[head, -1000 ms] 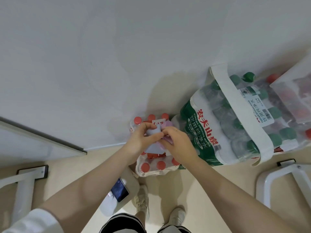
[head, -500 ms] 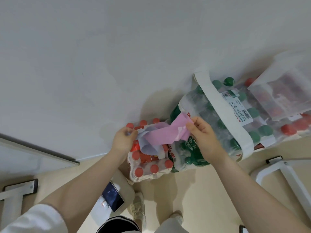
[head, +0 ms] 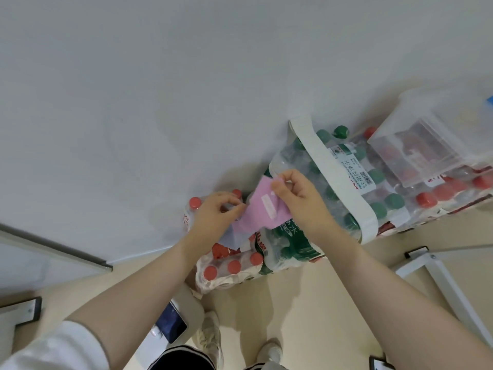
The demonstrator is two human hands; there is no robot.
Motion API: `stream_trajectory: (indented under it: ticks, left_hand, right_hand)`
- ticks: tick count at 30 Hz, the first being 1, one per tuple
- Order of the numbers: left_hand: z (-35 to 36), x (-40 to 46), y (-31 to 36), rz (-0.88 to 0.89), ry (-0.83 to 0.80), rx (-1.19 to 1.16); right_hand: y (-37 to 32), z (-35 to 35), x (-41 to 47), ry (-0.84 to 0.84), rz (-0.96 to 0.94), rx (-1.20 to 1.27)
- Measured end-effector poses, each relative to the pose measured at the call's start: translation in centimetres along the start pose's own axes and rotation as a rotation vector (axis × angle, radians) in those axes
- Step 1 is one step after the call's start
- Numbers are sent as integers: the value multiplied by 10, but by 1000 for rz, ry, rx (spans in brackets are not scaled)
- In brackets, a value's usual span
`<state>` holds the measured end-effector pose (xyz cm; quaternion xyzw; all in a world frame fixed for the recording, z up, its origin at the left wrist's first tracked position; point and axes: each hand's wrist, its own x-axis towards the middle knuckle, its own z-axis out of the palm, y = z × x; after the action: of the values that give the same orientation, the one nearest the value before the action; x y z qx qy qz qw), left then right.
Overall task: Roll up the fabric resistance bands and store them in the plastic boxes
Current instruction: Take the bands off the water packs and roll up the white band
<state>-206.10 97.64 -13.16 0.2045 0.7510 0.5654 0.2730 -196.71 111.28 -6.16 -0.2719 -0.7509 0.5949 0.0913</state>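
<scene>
- Left hand (head: 213, 213): fingers curled, pinching the lower end of the pink band (head: 262, 209); a pale lilac band (head: 234, 236) hangs below the same hand, and whether those fingers hold it too cannot be told.
- Right hand (head: 298, 198): thumb and fingers closed on the upper end of the pink band, which is held in mid-air, flat and not yet rolled.
- Both bands hang above the red-capped bottle pack (head: 229, 265) and beside the green-capped bottle pack (head: 333, 188); the clear plastic box (head: 416, 153) rests on the bottle packs, well apart to the right.
- Risk: with no support beneath, a roll begun here may wind loose or askew, judging from the slack fabric.
- Risk: the lilac band could slip free and drop among the bottles as the left fingers shift.
- Risk: releasing either end early would let the roll spring open before boxing.
</scene>
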Motion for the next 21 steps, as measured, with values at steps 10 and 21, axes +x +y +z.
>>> stream_trajectory:
  ticks: [10, 21]
  left_hand:
    - [-5, -5, 2, -42, -10, -235]
    - [-3, 6, -4, -302, -8, -646]
  right_hand:
    - [2, 37, 30, -68, 131, -53]
    - [60, 30, -3, 273, -27, -267]
